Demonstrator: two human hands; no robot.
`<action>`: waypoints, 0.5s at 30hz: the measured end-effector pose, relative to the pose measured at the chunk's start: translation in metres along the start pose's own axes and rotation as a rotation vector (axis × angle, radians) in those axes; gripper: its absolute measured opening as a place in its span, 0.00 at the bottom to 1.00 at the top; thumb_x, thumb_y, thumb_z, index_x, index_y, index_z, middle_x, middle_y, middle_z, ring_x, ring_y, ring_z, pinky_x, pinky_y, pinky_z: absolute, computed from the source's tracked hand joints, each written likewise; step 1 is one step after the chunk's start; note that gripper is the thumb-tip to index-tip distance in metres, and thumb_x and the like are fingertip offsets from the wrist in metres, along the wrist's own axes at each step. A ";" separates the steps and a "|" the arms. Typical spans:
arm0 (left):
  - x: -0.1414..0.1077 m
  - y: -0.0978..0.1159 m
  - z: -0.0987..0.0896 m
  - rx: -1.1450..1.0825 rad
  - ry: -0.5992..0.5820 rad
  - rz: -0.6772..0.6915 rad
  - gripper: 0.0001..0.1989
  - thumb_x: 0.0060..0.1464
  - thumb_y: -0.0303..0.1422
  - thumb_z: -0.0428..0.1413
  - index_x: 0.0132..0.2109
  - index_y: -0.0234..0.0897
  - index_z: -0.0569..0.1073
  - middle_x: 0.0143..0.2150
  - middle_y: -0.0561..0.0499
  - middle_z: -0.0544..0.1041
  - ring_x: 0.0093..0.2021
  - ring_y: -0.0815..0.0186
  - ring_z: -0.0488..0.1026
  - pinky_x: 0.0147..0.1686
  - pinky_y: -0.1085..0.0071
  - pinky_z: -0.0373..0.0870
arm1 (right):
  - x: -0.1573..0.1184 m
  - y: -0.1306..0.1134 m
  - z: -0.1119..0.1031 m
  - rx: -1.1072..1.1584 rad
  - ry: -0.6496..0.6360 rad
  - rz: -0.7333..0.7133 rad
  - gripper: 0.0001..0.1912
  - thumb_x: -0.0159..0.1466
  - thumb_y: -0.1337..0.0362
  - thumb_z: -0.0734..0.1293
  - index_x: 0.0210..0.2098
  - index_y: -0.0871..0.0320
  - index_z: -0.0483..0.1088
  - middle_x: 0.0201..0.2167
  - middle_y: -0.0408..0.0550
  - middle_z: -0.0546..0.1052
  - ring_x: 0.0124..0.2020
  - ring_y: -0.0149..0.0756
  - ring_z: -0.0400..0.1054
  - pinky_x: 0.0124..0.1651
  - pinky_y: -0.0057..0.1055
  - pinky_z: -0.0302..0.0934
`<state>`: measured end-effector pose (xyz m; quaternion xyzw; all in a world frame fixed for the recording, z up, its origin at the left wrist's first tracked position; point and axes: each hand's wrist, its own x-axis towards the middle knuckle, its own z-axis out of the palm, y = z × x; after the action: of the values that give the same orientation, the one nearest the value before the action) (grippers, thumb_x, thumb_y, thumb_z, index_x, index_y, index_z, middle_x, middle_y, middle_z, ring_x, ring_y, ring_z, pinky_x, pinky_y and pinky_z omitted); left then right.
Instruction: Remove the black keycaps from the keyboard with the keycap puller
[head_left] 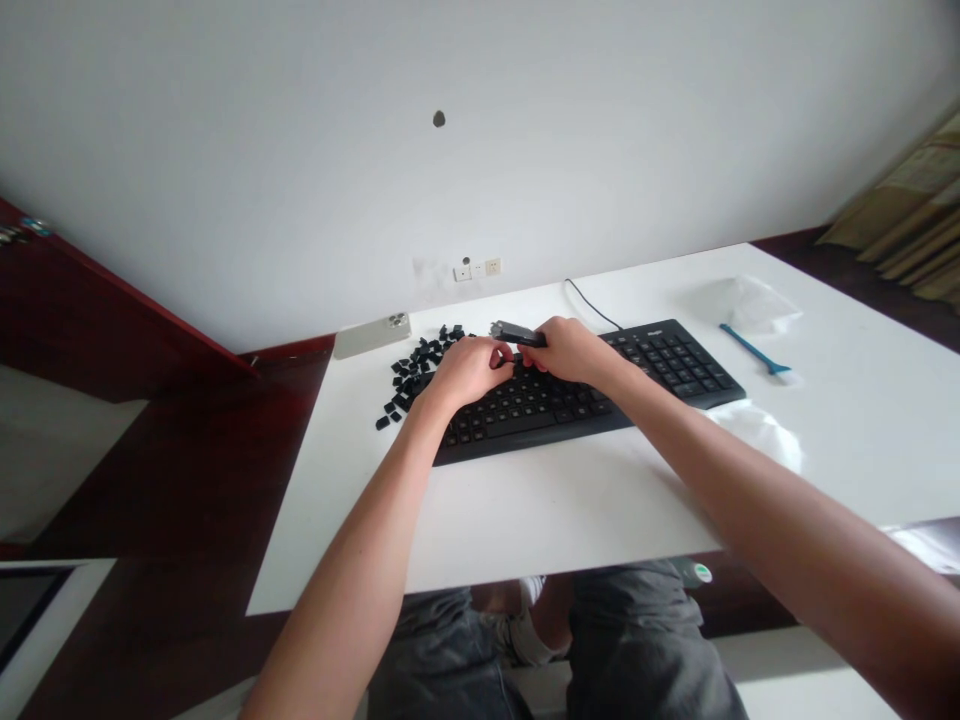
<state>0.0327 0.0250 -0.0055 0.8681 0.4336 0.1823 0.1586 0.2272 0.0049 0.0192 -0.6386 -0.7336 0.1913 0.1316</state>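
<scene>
A black keyboard (pixel 525 424) lies on the white table, with many of its keycaps off on the left and middle part. Over its upper middle, my left hand (pixel 469 372) has its thumb and fingertips pinched together; a small dark thing may be between them, too small to name. Just to the right, my right hand (pixel 570 348) is closed round a black tool (pixel 517 334) with a silver end, which points left above the left fingertips. Loose black keycaps (pixel 420 362) are scattered beside and behind the left hand.
At the back left edge lies a phone (pixel 373 335). A blue brush (pixel 754 348) is right of the keyboard, near crumpled white tissue or plastic (pixel 761 303) and another white piece (pixel 761 432). The keyboard cable (pixel 589 300) runs towards the wall sockets (pixel 478 269).
</scene>
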 end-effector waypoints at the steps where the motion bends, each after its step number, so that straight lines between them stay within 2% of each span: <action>1: 0.000 -0.001 0.000 0.011 -0.001 0.010 0.05 0.57 0.29 0.58 0.34 0.40 0.78 0.27 0.54 0.74 0.28 0.66 0.69 0.31 0.67 0.58 | -0.001 -0.002 0.000 -0.059 0.021 0.007 0.12 0.68 0.62 0.67 0.35 0.61 0.81 0.34 0.58 0.83 0.36 0.44 0.77 0.38 0.33 0.61; 4: -0.001 -0.001 0.000 0.048 -0.002 -0.018 0.08 0.57 0.30 0.58 0.29 0.40 0.73 0.25 0.53 0.73 0.26 0.64 0.67 0.30 0.66 0.58 | -0.006 -0.006 0.000 -0.148 0.025 -0.001 0.13 0.68 0.60 0.68 0.40 0.63 0.82 0.39 0.65 0.83 0.40 0.49 0.78 0.38 0.35 0.61; 9: -0.001 0.001 -0.003 0.033 -0.016 -0.082 0.11 0.58 0.31 0.61 0.27 0.40 0.71 0.24 0.53 0.73 0.27 0.64 0.68 0.31 0.67 0.61 | -0.005 -0.004 -0.004 -0.062 -0.014 -0.065 0.11 0.68 0.63 0.68 0.38 0.60 0.82 0.38 0.61 0.83 0.39 0.47 0.78 0.40 0.34 0.62; 13: -0.002 0.001 -0.005 0.019 -0.058 -0.011 0.05 0.62 0.30 0.59 0.37 0.40 0.79 0.27 0.54 0.73 0.28 0.65 0.69 0.33 0.68 0.62 | 0.000 0.006 -0.008 0.072 -0.069 -0.113 0.13 0.69 0.61 0.68 0.31 0.58 0.81 0.31 0.54 0.83 0.35 0.41 0.76 0.39 0.32 0.61; 15: -0.003 0.000 -0.005 0.014 -0.065 0.017 0.06 0.63 0.30 0.58 0.42 0.41 0.80 0.28 0.54 0.73 0.28 0.65 0.68 0.33 0.68 0.61 | 0.002 0.008 -0.007 0.095 -0.076 -0.129 0.15 0.70 0.60 0.68 0.30 0.58 0.81 0.31 0.53 0.82 0.34 0.40 0.76 0.39 0.32 0.61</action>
<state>0.0289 0.0236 -0.0013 0.8782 0.4222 0.1525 0.1650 0.2368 0.0087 0.0223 -0.5752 -0.7680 0.2411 0.1458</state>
